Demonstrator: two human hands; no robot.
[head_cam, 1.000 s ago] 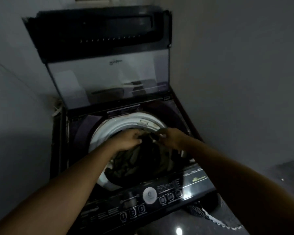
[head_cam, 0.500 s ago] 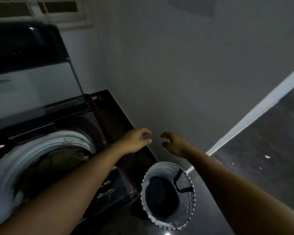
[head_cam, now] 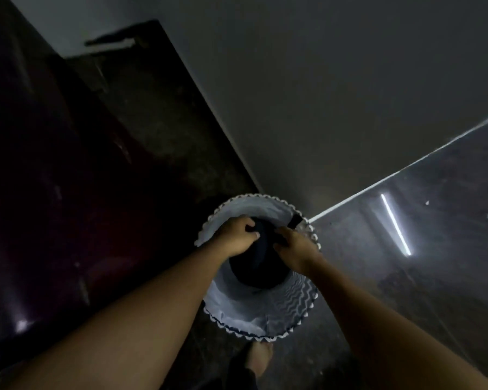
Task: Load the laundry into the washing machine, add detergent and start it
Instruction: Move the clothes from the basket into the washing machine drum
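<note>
Reaching into the round white zigzag-trimmed fabric basket (head_cam: 290,302) standing just right of the dark washing machine (head_cam: 82,206), the left hand (head_cam: 235,235) and right hand (head_cam: 296,246) each clutch the dark bundled garment (head_cam: 261,267) inside it, side by side, likely to lift it out whole.

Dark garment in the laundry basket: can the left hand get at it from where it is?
Probably yes. The left hand is inside the open-topped laundry basket, fingers curled on the dark garment, nothing between; the right hand grips its other side.
</note>
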